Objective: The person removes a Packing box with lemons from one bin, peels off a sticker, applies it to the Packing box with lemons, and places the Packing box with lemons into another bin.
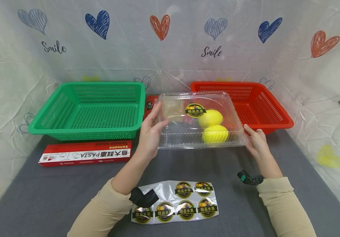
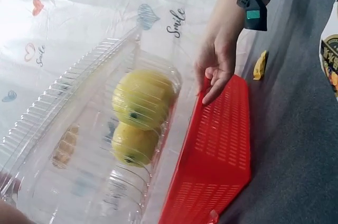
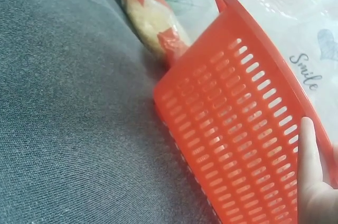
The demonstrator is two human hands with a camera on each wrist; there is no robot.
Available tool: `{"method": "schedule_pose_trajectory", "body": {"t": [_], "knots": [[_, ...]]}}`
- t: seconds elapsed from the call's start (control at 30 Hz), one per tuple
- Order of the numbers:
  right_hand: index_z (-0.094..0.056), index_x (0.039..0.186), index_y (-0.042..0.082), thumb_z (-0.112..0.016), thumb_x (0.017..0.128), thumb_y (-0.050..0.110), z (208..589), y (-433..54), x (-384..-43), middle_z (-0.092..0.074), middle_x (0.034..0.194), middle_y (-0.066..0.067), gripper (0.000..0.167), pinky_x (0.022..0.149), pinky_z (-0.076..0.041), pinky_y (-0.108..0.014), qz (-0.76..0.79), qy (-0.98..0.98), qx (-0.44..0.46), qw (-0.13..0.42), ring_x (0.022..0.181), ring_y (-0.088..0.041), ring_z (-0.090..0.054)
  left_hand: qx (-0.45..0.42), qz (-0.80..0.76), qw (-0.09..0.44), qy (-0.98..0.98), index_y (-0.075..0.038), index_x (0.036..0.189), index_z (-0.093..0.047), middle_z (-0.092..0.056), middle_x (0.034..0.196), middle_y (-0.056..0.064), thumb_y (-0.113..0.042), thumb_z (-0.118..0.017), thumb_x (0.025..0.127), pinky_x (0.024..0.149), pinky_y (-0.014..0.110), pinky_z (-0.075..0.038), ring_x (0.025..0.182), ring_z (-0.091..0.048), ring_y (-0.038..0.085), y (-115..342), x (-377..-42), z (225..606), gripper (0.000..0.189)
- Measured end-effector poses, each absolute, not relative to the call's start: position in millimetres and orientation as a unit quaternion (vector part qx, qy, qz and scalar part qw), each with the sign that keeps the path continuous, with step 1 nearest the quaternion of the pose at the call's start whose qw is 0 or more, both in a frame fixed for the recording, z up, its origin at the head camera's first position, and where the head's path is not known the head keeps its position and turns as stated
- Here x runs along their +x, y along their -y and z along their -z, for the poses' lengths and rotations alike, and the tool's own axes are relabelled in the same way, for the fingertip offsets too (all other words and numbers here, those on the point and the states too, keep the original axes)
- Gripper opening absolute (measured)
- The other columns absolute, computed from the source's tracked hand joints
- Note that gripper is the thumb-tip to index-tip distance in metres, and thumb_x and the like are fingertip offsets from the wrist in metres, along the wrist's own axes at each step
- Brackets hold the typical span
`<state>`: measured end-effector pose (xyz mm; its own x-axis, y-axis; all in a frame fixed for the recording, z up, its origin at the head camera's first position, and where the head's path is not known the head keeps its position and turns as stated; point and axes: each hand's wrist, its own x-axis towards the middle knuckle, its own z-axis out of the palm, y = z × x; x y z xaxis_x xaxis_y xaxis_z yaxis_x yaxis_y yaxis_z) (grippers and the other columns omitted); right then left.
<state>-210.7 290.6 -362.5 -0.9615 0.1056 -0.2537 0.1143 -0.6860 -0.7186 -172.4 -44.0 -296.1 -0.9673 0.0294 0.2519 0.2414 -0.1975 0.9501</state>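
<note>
My left hand (image 1: 150, 131) grips the left side of a clear plastic fruit box (image 1: 238, 139), held raised and tilted. Two lemons (image 1: 210, 118) lie inside it, towards its right, and a round black-and-gold label (image 1: 195, 106) is stuck on the lid. My right hand (image 1: 257, 143) is at the front rim of the red basket (image 1: 272, 126), just beyond the box's right corner. In the left wrist view, the right hand (image 2: 219, 60) pinches that rim between thumb and fingers. The right wrist view shows a finger (image 3: 308, 150) along the basket's outer side.
A green basket (image 1: 84, 133) stands at the left, with a red-and-white pasta box (image 1: 85, 154) before it. A sheet of round stickers (image 1: 174, 202) lies near the front. Between the baskets is a pale, red-printed bag (image 3: 150, 20), partly behind the fruit box.
</note>
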Motion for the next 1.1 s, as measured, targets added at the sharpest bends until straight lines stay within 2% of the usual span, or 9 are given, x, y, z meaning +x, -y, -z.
{"method": "schedule_pose_trajectory", "body": {"t": [0.13,0.23,0.37,0.5,0.7,0.9,1.1], "knots": [[-0.017,0.130,0.018,-0.058,0.087,0.007,363,-291,-210,-0.040,0.115,-0.001,0.060,0.075,-0.052,-0.028,0.909,-0.397,0.130,0.019,0.087,-0.012,-0.061,-0.101,0.783,0.074,0.609,-0.005,0.142,-0.030,-0.020,0.150,-0.001,0.000,-0.047,0.089,0.103,0.027,-0.031,0.134,-0.017,0.005,33,-186,296,0.056],[-0.018,0.132,0.017,-0.058,0.087,0.007,363,-289,-210,-0.048,0.115,-0.001,0.061,0.077,-0.052,-0.031,0.911,-0.395,0.118,0.029,0.090,-0.015,-0.063,-0.092,0.791,0.077,0.600,-0.005,0.142,-0.030,-0.020,0.150,0.001,0.001,-0.047,0.089,0.102,0.027,-0.032,0.134,-0.019,0.009,25,-195,297,0.056],[-0.028,0.123,0.015,-0.062,0.085,0.005,364,-288,-211,-0.057,0.106,-0.002,0.052,0.077,-0.052,-0.033,0.912,-0.390,0.119,0.029,0.088,-0.019,-0.066,-0.077,0.792,0.076,0.601,-0.007,0.142,-0.032,-0.021,0.150,0.001,0.001,-0.049,0.089,0.104,0.028,-0.030,0.135,-0.017,0.010,13,-206,299,0.056],[-0.029,0.123,0.017,-0.064,0.083,0.006,364,-289,-212,-0.050,0.114,-0.001,0.053,0.079,-0.051,-0.033,0.912,-0.388,0.130,0.027,0.088,-0.020,-0.066,-0.075,0.794,0.077,0.599,-0.007,0.141,-0.034,-0.020,0.150,0.002,0.000,-0.051,0.088,0.106,0.029,-0.025,0.136,-0.015,0.011,1,-216,299,0.056],[-0.025,0.121,0.024,-0.065,0.082,0.008,360,-293,-210,-0.038,0.122,0.003,0.058,0.080,-0.050,-0.032,0.908,-0.385,0.162,0.016,0.087,-0.020,-0.066,-0.084,0.806,0.070,0.581,-0.006,0.141,-0.034,-0.015,0.151,0.004,0.004,-0.051,0.086,0.107,0.022,-0.020,0.137,-0.013,0.010,-21,-231,300,0.058],[-0.019,0.121,0.026,-0.064,0.083,0.008,359,-294,-210,-0.035,0.123,0.003,0.062,0.081,-0.050,-0.034,0.914,-0.368,0.169,0.023,0.086,-0.022,-0.065,-0.080,0.792,0.088,0.599,-0.007,0.139,-0.038,-0.019,0.150,0.005,0.004,-0.053,0.085,0.106,0.018,-0.020,0.136,-0.014,0.008,-40,-242,295,0.057],[-0.023,0.120,0.023,-0.064,0.083,0.008,360,-293,-211,-0.036,0.123,0.000,0.057,0.080,-0.051,-0.035,0.914,-0.374,0.158,0.025,0.089,-0.023,-0.064,-0.085,0.777,0.100,0.615,-0.006,0.138,-0.039,-0.020,0.150,0.007,0.003,-0.055,0.085,0.105,0.017,-0.021,0.136,-0.016,0.009,-54,-252,290,0.057]]}}
